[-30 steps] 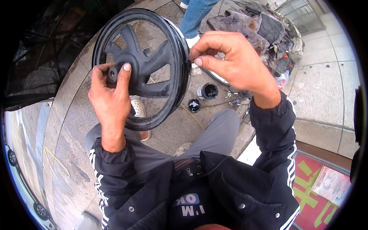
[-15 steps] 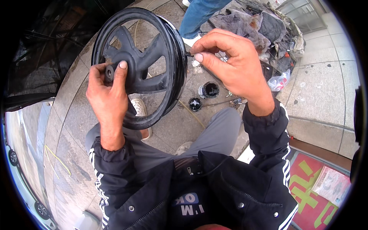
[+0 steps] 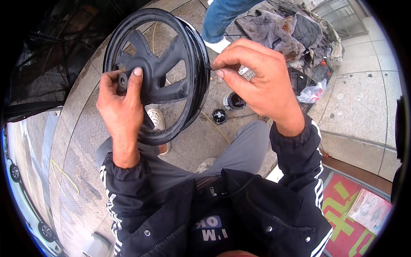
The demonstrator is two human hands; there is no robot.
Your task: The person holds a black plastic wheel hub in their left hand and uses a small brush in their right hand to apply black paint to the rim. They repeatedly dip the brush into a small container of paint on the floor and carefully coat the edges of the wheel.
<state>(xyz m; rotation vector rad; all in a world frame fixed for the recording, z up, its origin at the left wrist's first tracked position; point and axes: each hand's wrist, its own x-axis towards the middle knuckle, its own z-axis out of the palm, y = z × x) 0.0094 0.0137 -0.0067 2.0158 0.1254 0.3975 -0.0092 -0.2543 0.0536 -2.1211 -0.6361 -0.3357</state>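
My left hand (image 3: 120, 105) grips a black spoked wheel (image 3: 175, 90) at its hub, thumb pressed beside the round bore. The wheel is held upright above my legs. My right hand (image 3: 263, 85) is at the wheel's right rim, thumb and forefinger pinched around a small dark piece too small to name. Below and right of the wheel, an open can of black paint (image 3: 234, 101) and a smaller black-filled container (image 3: 219, 116) stand on the paving.
Another person's jeans-clad leg (image 3: 218, 19) stands beyond the wheel. Crumpled grimy cloths (image 3: 291, 32) and a plastic bag (image 3: 312, 92) lie at upper right. A yellow hose (image 3: 62, 173) crosses the paving at left; a red sign (image 3: 338, 205) is at lower right.
My right hand has moved a little downward along the rim, still pinched. The wheel and my left hand have shifted slightly leftward, with the grip unchanged.
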